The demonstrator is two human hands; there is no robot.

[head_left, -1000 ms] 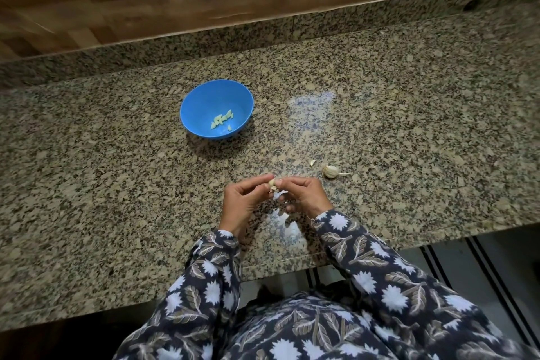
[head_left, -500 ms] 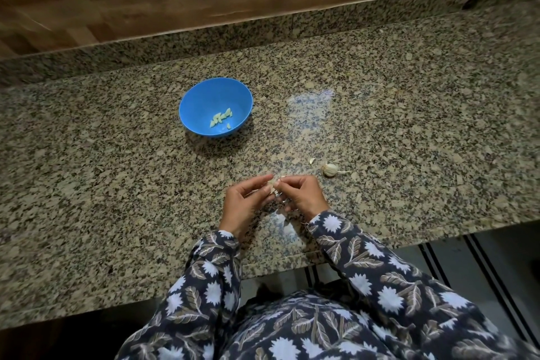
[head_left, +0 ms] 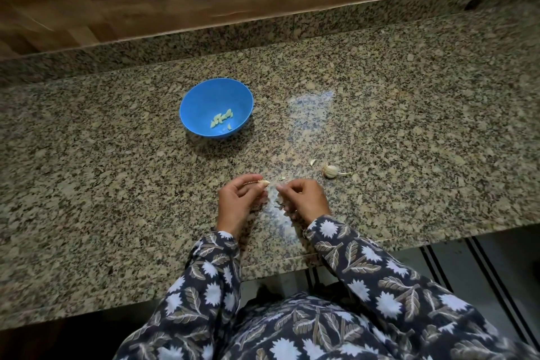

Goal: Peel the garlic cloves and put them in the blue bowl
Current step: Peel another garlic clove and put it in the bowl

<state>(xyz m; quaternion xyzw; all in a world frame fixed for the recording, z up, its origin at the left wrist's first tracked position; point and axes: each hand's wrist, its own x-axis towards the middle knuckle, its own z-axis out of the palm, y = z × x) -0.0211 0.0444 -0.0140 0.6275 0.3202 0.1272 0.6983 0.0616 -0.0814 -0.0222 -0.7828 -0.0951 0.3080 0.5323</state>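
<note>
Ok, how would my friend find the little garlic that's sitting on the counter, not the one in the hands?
Start at the blue bowl on the speckled granite counter, then look right and nearer the person. The garlic bulb lies there alone, just beyond the right hand. It is round and whitish with a thin stem, bigger than the small peel scraps beside it.

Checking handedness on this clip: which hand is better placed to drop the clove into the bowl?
Left. The left hand already pinches the clove and sits nearer the blue bowl; the right hand seems to hold only peel.
</note>
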